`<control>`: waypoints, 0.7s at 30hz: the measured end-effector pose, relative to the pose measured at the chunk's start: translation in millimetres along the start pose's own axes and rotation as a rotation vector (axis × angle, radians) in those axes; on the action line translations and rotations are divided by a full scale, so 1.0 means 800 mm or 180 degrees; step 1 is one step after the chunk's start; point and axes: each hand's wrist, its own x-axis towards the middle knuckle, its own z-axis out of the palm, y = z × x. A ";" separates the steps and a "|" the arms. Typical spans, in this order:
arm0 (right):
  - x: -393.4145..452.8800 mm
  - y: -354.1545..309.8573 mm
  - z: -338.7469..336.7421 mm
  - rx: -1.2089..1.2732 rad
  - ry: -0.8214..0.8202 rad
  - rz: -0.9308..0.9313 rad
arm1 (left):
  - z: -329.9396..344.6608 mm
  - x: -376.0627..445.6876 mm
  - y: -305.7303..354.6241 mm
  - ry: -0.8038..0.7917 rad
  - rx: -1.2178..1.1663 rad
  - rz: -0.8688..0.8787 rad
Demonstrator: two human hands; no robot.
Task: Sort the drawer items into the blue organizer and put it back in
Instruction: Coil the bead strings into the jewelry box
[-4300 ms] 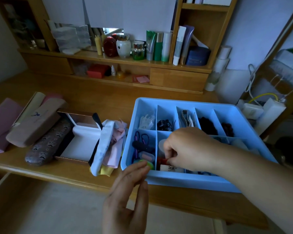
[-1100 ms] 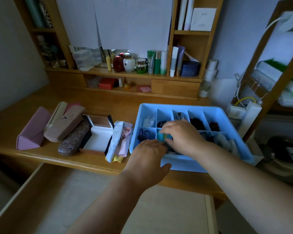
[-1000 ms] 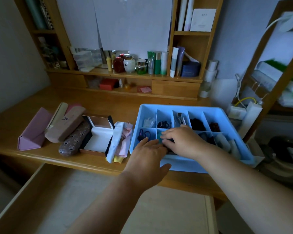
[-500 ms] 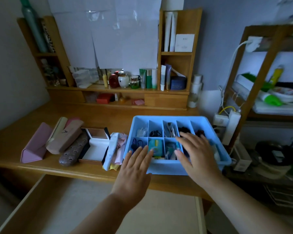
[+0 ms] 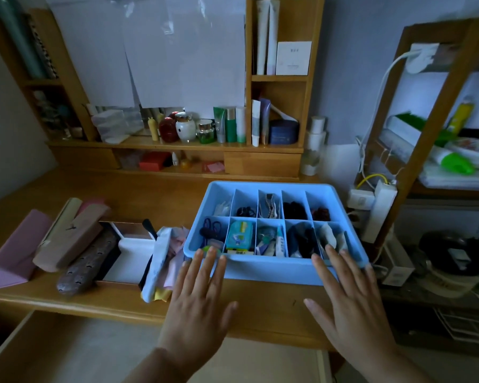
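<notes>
Sorting looks finished: both hands, left hand (image 5: 197, 297) and right hand (image 5: 349, 302), spread flat and holding nothing, probably touching the blue organizer (image 5: 274, 268). Next they should grasp its sides and lower it into the open drawer (image 5: 67, 352).

Blue organizer (image 5: 274, 272) flat on the desk (image 5: 150, 194), its 10 compartments holding small items

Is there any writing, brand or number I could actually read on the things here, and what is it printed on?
None can be read.
White box on the upper shelf: faint print, too small.
Teal packet in the blue organizer: printed design, blurred.
Small tube beside it: lettering, blurred.
Tan case on the desk: a small dark mark, not legible.
</notes>
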 end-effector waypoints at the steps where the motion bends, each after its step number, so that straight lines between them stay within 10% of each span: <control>1: 0.012 0.002 0.002 -0.0010 -0.0007 0.0020 | 0.002 0.014 -0.001 0.0018 -0.0004 -0.0032; 18: 0.158 0.039 0.022 -0.0399 -0.0965 0.0157 | -0.002 0.173 -0.017 -0.1292 0.0273 -0.0402; 21: 0.144 0.012 0.002 -0.0085 -0.0557 0.0132 | -0.023 0.130 -0.013 -0.0788 -0.0430 -0.0198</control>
